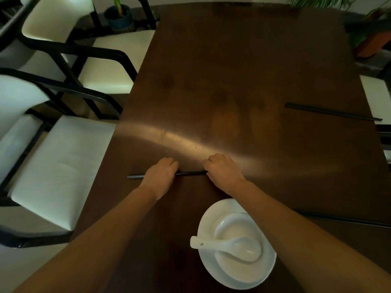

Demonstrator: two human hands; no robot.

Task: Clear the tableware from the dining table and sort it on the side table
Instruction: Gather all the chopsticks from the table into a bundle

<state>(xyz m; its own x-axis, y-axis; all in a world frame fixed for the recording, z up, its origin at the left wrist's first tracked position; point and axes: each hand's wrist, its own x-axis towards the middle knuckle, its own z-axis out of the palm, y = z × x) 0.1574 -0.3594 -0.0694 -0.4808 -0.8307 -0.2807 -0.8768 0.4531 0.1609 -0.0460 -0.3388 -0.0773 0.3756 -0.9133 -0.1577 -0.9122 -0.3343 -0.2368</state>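
Fingers (169,162) of left hand (161,176) curled down over dark chopsticks (190,173), knuckles up, palm facing dining table (232,81); fingers of right hand (223,173) curled likewise, gripping the right end of the same chopsticks. Both hands side by side, a short stretch of chopsticks showing between them, left tip poking out beyond the left hand. Cannot tell whether lifted or flat on the wood. Both forearms bare, reaching forward from the near edge, right one passing over the rim of a white plate (211,269). On that plate, a white bowl (232,229) with a white spoon (228,246) lying in it, handle over the left side. Second pair of chopsticks (333,112) well apart at the right edge; another dark pair (349,220) just right of the right forearm. White-cushioned chairs (63,166) along the left side. No readable writing or brand anywhere.
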